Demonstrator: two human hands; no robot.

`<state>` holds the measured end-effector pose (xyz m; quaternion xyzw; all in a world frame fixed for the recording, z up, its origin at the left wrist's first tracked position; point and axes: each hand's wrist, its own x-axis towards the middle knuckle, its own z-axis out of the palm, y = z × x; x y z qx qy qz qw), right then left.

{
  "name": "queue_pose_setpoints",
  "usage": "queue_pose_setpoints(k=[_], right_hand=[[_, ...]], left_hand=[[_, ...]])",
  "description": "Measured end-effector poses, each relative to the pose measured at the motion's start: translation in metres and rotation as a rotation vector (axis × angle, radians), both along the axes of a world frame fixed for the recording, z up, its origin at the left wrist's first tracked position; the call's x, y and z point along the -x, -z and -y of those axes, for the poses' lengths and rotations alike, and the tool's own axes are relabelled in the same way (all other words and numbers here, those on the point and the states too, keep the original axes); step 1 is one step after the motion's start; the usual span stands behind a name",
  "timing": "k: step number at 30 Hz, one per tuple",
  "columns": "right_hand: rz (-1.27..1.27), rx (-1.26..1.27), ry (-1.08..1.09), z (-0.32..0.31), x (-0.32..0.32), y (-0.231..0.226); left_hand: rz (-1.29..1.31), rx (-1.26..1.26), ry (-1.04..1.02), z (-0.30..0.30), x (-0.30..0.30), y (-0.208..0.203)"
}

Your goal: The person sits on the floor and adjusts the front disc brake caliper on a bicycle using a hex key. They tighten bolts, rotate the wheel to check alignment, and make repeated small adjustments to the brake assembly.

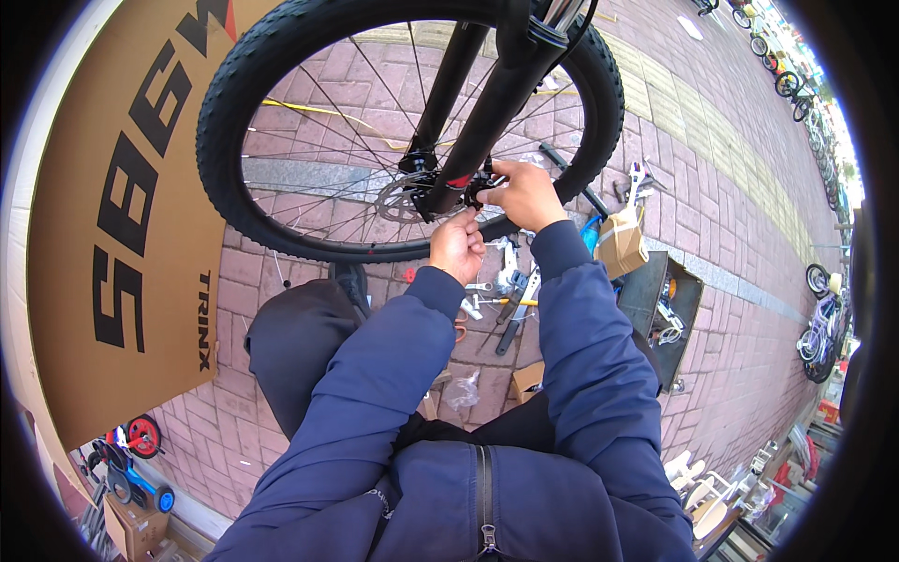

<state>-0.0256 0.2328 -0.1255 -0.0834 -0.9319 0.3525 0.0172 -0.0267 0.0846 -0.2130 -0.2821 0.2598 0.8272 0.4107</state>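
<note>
A bicycle front wheel (211, 155) with a knobbly black tyre stands before me, held in a black suspension fork (496, 108). At the fork's lower end are a disc rotor (397, 199) and a small black brake caliper (478, 184). My right hand (526, 195) grips the caliper from the right, thumb and forefinger closed around it. Just below it, my left hand (456, 247) has curled fingers, with thumb and forefinger pinched under the caliper. Whatever the left fingertips hold, if anything, is too small to make out.
A large printed cardboard box (178, 309) stands at the left. Loose tools, including pliers (510, 318), lie on the brick paving between my legs. To the right are a small cardboard box (620, 245) and a dark open toolbox (646, 295). Parked bikes (822, 323) stand farther right.
</note>
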Motion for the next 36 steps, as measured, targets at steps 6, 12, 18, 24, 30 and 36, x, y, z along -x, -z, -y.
queue_pose_setpoints(k=[6, 12, 18, 24, 30, 36], right_hand=[[0.062, 0.051, -0.027, -0.005, 0.001, -0.004], [-0.002, 0.063, -0.023, -0.007, 0.001, 0.001], [0.017, 0.081, -0.007, -0.009, 0.002, 0.004], [0.087, 0.027, -0.002, -0.004, 0.002, -0.002], [0.067, 0.007, 0.042, 0.000, 0.003, -0.007], [0.095, -0.060, 0.045, 0.008, 0.003, -0.013]], left_hand=[[0.009, -0.010, -0.045, -0.003, -0.003, 0.005], [-0.044, -0.004, -0.019, -0.003, -0.003, 0.003], [-0.078, 0.053, -0.023, -0.003, -0.004, 0.000], [-0.079, 0.027, -0.039, -0.002, -0.005, 0.004], [-0.084, 0.013, -0.026, -0.003, -0.005, 0.006], [-0.094, 0.023, -0.009, -0.004, -0.005, 0.006]])
